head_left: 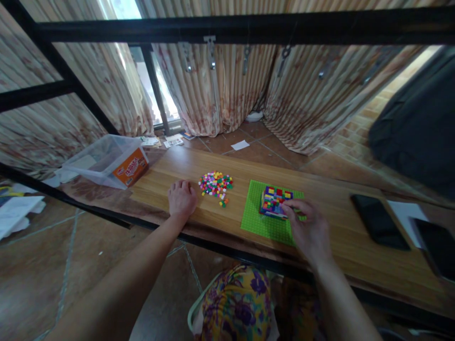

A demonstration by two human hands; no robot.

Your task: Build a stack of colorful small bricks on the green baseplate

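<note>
On the wooden table, a green studded baseplate [250,213] carries a small, many-coloured block structure of toy bricks [272,201] with a purple rim. My right hand [309,227] reaches over the plate's right part. Its thumb and forefinger are pinched together at the structure's right side, and anything between the fingertips is too small to make out. A loose pile of tiny coloured bricks [215,183] lies left of the plate. Just left of that pile, my left hand [182,198] rests on the table with fingers curled in, its palm hidden.
A clear plastic box [103,163] with an orange label stands at the table's left end. To the right lie a black phone [378,220], a white paper [405,218] and another dark device [435,246]. A black metal bar [227,31] crosses above the table, with curtains behind.
</note>
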